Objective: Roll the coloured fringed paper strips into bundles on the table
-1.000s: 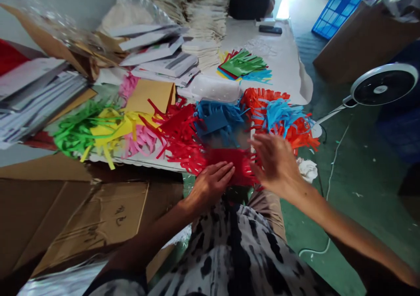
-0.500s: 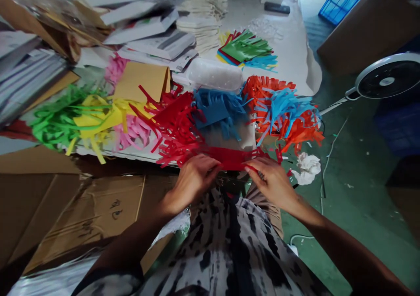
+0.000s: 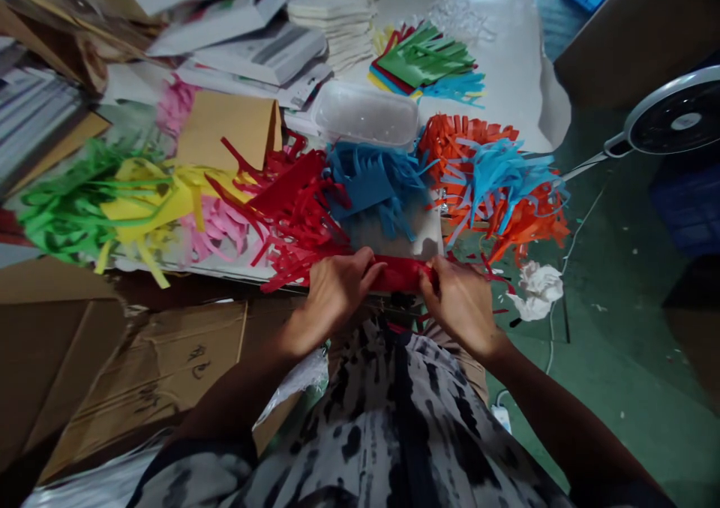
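Red paper piece: the red paper piece [image 3: 400, 274] sits at the near edge of the surface [image 3: 506, 110], stretched between your two hands just above your lap.
Hidden: only its middle band shows, because your fingers cover both ends. How far it runs under them cannot be told.
Left grip: your left hand [image 3: 337, 287] is pressed together on the left end, thumb on top and fingers curled beneath.
Right grip: your right hand [image 3: 458, 305] pinches the right end, knuckles towards you. Its fingertips are out of sight behind the hand.
Hard to make out: thin red strands hang by your right hand, and it is unclear whether they belong to this piece or to the red fringed pile [image 3: 292, 208].
Cut off: the fan [image 3: 675, 114] is clipped by the right edge of the view. The paper stacks [image 3: 247, 35] at the upper left run out of the top.
Just behind: blue fringed paper [image 3: 374, 181] lies beyond your hands, with a clear plastic box [image 3: 365, 114] further back.
Right of it: an orange and light-blue fringe heap [image 3: 495, 185] overhangs the surface edge.
Left of it: green, yellow and pink fringes [image 3: 124, 208] are tangled beside a brown envelope [image 3: 225, 129].
Far back: a flat stack of fringed sheets [image 3: 427, 61], green on top.
Floor: crumpled white paper [image 3: 540, 287] lies near your right hand, and flattened cardboard [image 3: 140, 365] lies to your left.
In the way: your forearms and patterned clothing [image 3: 394, 433] fill the foreground.
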`<state>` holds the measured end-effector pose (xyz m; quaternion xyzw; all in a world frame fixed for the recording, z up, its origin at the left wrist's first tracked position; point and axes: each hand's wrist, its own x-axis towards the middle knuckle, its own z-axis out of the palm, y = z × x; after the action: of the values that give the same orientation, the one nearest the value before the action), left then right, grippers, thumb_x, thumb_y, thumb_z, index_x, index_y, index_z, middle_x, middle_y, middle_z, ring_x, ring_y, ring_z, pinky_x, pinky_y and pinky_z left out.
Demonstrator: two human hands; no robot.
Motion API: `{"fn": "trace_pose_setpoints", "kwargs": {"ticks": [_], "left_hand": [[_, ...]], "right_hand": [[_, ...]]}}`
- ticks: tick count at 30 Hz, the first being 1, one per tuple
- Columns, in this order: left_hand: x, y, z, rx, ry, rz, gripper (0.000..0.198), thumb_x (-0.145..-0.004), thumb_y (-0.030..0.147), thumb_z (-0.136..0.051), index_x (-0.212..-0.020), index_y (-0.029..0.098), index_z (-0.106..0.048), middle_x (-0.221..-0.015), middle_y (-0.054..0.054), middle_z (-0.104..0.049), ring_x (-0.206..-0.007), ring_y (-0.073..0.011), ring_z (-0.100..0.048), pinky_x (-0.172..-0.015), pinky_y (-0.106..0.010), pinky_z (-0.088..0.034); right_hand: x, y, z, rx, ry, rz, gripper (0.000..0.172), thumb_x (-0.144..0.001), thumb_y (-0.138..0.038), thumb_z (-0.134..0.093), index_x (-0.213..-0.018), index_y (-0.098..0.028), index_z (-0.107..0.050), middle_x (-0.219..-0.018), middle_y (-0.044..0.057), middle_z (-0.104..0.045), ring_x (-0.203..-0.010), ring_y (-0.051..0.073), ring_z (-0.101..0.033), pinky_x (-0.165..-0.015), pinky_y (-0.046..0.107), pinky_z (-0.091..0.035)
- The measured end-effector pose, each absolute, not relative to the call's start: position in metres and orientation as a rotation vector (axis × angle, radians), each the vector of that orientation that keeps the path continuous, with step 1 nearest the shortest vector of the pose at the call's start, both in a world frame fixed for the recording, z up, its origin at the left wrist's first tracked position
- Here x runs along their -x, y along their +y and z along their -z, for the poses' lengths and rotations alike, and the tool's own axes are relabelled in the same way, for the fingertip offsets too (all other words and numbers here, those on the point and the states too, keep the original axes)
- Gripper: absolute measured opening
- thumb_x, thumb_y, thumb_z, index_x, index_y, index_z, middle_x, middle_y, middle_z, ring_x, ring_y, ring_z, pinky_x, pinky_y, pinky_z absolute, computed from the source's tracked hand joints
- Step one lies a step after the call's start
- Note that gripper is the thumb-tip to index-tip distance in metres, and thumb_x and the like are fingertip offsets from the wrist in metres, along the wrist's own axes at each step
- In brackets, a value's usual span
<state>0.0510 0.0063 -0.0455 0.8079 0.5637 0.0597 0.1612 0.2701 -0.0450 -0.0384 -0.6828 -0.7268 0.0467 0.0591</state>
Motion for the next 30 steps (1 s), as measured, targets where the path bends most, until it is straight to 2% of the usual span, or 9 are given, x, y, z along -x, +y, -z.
{"fn": "trace_pose_setpoints", "kwargs": {"ticks": [4, 7, 11, 13, 16, 22, 24, 27, 30], "left_hand": [[-0.052, 0.013, 0.042, -2.363, 1.581, -0.118, 0.041, -0.105, 0.056, -0.051, -0.095, 0.021, -0.072, -0.072, -0.006, -0.073, -0.060, -0.0209, -0.064, -0.055, -0.030, -0.018], [-0.046, 0.017, 0.037, -2.270, 1.468, -0.187, 0.040, -0.098, 0.060, -0.063, -0.091, 0.021, -0.072, -0.079, -0.006, -0.076, -0.067, -0.0211, -0.067, -0.056, -0.029, -0.025], [-0.036, 0.018, 0.029, -2.106, 1.376, -0.227, 0.024, -0.090, 0.047, -0.076, -0.093, 0.023, -0.076, -0.078, -0.002, -0.076, -0.064, -0.0172, -0.065, -0.058, -0.028, -0.032], [-0.034, 0.016, 0.026, -2.089, 1.394, -0.184, 0.020, -0.092, 0.042, -0.074, -0.089, 0.023, -0.077, -0.070, -0.001, -0.073, -0.058, -0.0162, -0.061, -0.058, -0.028, -0.031], [-0.034, 0.015, 0.022, -2.116, 1.428, -0.099, 0.029, -0.096, 0.044, -0.068, -0.080, 0.021, -0.076, -0.061, -0.002, -0.066, -0.053, -0.0168, -0.056, -0.057, -0.029, -0.027], [-0.041, 0.023, 0.013, -2.161, 1.396, 0.068, 0.040, -0.099, 0.048, -0.060, -0.073, 0.022, -0.076, -0.063, -0.004, -0.067, -0.058, -0.0186, -0.058, -0.059, -0.032, -0.028], [-0.043, 0.025, 0.011, -2.177, 1.399, 0.152, 0.041, -0.100, 0.049, -0.059, -0.075, 0.022, -0.076, -0.065, -0.005, -0.069, -0.062, -0.0206, -0.062, -0.059, -0.032, -0.029], [-0.044, 0.022, 0.009, -2.291, 1.525, 0.225, 0.039, -0.098, 0.055, -0.063, -0.089, 0.020, -0.077, -0.073, -0.008, -0.074, -0.069, -0.0264, -0.069, -0.057, -0.032, -0.032], [-0.044, 0.012, 0.009, -2.531, 1.625, 0.042, 0.035, -0.095, 0.050, -0.070, -0.101, 0.016, -0.074, -0.085, -0.011, -0.076, -0.078, -0.0304, -0.071, -0.060, -0.035, -0.043]], "right_hand": [[-0.267, -0.046, 0.040, 2.041, -2.230, -0.073, 0.019, -0.101, -0.032, -0.049, -0.092, -0.021, -0.062, -0.078, 0.008, -0.075, -0.073, 0.024, -0.066, -0.073, 0.036, -0.038], [-0.268, -0.048, 0.041, 2.005, -2.242, -0.086, 0.018, -0.101, -0.031, -0.049, -0.093, -0.021, -0.062, -0.084, 0.008, -0.076, -0.079, 0.025, -0.067, -0.078, 0.038, -0.038], [-0.268, -0.051, 0.039, 1.984, -2.250, -0.085, 0.020, -0.102, -0.029, -0.046, -0.093, -0.021, -0.063, -0.087, 0.008, -0.075, -0.086, 0.026, -0.067, -0.080, 0.039, -0.037], [-0.268, -0.052, 0.038, 1.991, -2.252, -0.058, 0.022, -0.103, -0.029, -0.046, -0.093, -0.021, -0.064, -0.088, 0.009, -0.074, -0.089, 0.027, -0.066, -0.080, 0.040, -0.035], [-0.267, -0.053, 0.039, 2.013, -2.247, -0.019, 0.022, -0.101, -0.031, -0.048, -0.092, -0.020, -0.065, -0.089, 0.010, -0.073, -0.091, 0.029, -0.064, -0.079, 0.041, -0.034], [-0.266, -0.052, 0.041, 2.023, -2.237, 0.031, 0.019, -0.097, -0.030, -0.052, -0.090, -0.020, -0.066, -0.089, 0.010, -0.071, -0.089, 0.028, -0.060, -0.077, 0.041, -0.032], [-0.265, -0.051, 0.041, 2.023, -2.236, 0.059, 0.017, -0.096, -0.030, -0.054, -0.088, -0.020, -0.065, -0.088, 0.008, -0.071, -0.088, 0.027, -0.060, -0.077, 0.041, -0.031], [-0.265, -0.049, 0.041, 2.013, -2.244, 0.084, 0.014, -0.094, -0.028, -0.056, -0.086, -0.021, -0.065, -0.087, 0.007, -0.070, -0.088, 0.026, -0.059, -0.077, 0.040, -0.030], [-0.265, -0.048, 0.042, 1.995, -2.244, 0.089, 0.013, -0.093, -0.028, -0.057, -0.084, -0.021, -0.064, -0.085, 0.007, -0.069, -0.089, 0.026, -0.058, -0.077, 0.040, -0.029]]}}
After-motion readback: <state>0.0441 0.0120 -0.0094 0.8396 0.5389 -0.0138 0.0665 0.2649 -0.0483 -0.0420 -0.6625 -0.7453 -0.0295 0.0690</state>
